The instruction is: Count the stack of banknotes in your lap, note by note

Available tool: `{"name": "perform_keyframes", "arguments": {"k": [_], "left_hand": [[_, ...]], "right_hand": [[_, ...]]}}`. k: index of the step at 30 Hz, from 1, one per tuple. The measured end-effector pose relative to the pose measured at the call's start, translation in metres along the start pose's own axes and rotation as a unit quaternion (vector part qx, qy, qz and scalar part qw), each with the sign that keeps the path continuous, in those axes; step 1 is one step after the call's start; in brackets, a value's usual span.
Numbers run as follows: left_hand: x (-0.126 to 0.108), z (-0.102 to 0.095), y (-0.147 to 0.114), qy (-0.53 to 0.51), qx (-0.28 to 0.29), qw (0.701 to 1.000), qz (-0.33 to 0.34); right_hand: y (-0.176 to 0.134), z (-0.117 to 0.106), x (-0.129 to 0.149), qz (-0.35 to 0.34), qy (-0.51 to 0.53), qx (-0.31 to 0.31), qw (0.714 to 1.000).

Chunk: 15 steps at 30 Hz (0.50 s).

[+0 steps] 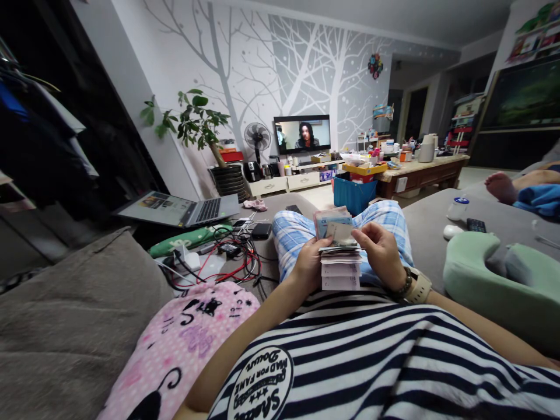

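A stack of paper slips [340, 271] that look like banknotes is held over my lap, its lower edges fanned out in steps toward me. My left hand [310, 262] grips the stack from the left, with the thumb over its front. Pink and blue slips [331, 217] stick up at the far end, and a paler beige slip [341, 232] stands in front of them. My right hand [380, 254] is closed in a pinch at the right edge of the beige slip. The print is too small to read.
To the left lie an open laptop [175, 210], tangled cables [245, 256] and a pink blanket [192, 338]. On the right are a green neck pillow [470, 262], a white mouse [452, 232] and a remote [476, 225]. Another person's foot [501, 186] rests farther right.
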<state>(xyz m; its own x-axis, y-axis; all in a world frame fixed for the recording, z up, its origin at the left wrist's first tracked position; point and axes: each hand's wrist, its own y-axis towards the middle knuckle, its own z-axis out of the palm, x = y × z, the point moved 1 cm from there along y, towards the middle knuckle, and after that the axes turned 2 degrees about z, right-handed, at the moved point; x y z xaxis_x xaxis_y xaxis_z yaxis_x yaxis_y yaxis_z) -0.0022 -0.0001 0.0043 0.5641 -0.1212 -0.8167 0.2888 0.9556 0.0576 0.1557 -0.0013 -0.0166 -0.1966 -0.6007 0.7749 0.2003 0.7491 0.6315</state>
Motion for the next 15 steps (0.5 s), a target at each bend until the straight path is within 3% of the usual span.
{"name": "perform_keyframes", "arguments": {"k": [8,15], "left_hand": [[0.0021,-0.0009,0.0027,-0.007,0.002,1.0,-0.004],[0.0009,0.0041,0.0048,-0.044,0.004,0.998,-0.046]], "right_hand": [[0.0002,0.0022,0.0001,-0.008,0.01,0.011,1.0],[-0.0043,0.0009,0.0048,-0.047,0.028,0.017,0.998]]}}
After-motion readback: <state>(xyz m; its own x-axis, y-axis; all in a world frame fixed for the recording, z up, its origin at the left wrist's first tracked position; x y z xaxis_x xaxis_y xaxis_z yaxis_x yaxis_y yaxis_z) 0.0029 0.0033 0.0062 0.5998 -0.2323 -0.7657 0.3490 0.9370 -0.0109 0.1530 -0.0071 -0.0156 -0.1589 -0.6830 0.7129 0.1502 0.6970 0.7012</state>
